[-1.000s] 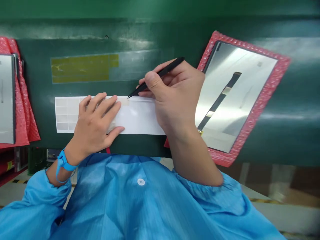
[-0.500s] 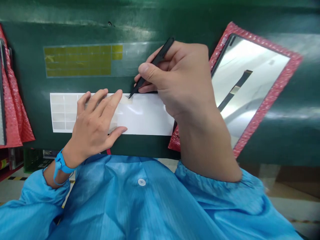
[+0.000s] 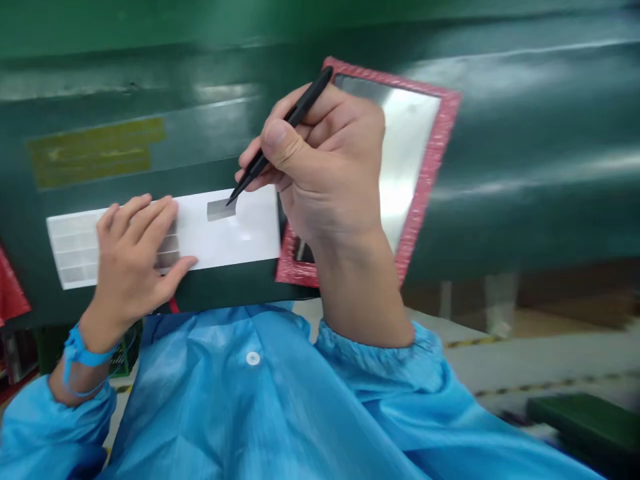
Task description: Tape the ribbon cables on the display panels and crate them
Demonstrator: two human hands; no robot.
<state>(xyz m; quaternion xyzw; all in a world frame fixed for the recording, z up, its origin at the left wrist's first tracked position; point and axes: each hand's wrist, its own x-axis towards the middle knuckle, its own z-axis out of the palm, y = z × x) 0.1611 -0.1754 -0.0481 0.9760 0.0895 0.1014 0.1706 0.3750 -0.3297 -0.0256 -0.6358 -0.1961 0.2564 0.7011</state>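
My right hand (image 3: 325,160) is closed round black tweezers (image 3: 309,100), their points slanting down to the left. At the tips is a small grey rectangular sticker (image 3: 220,210), over the bare part of a white backing sheet (image 3: 240,240); whether it is lifted clear I cannot tell. My left hand (image 3: 135,257) lies flat on the sheet with its fingers stretched out, covering part of the rows of pale stickers (image 3: 77,247).
Behind the sheet lies a clear strip with yellow film pieces (image 3: 95,153). To the right, partly behind my right arm, a shiny screen panel (image 3: 410,160) rests on pink bubble wrap (image 3: 435,167). More pink wrap (image 3: 10,287) shows at the left edge.
The view has swung to the right. The tweezers now have the grey sticker at their tips, out on the sheet's bare part, farther from my left hand, which stays on the sheet.
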